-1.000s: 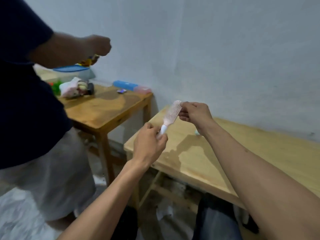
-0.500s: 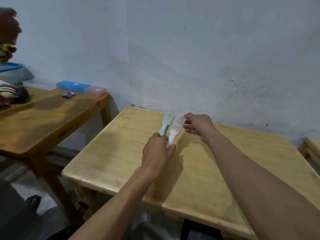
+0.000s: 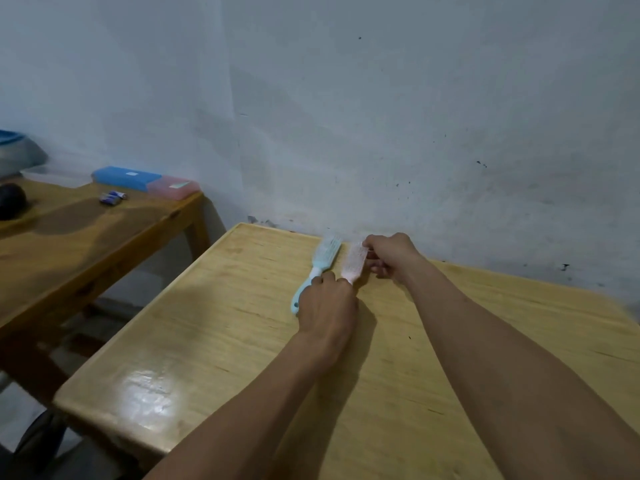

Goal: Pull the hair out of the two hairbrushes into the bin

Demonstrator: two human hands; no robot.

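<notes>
A pink hairbrush (image 3: 354, 264) lies on the light wooden table (image 3: 214, 327) near the wall, beside a light blue hairbrush (image 3: 320, 266) on its left. My left hand (image 3: 327, 306) is closed around the pink brush's handle, which it hides, and it partly covers the blue brush's handle. My right hand (image 3: 389, 256) pinches the right edge of the pink brush's head. No bin is in view.
A darker wooden table (image 3: 79, 244) stands to the left with a blue and pink case (image 3: 145, 181), small batteries (image 3: 112, 197), a clear tray, a dark round object (image 3: 10, 200) and a grey bowl. A gap to the floor separates the tables. A white wall runs behind.
My view swung right, away from the other person. Both hands brought the pink brush down from mid-air onto the table next to the blue brush.
</notes>
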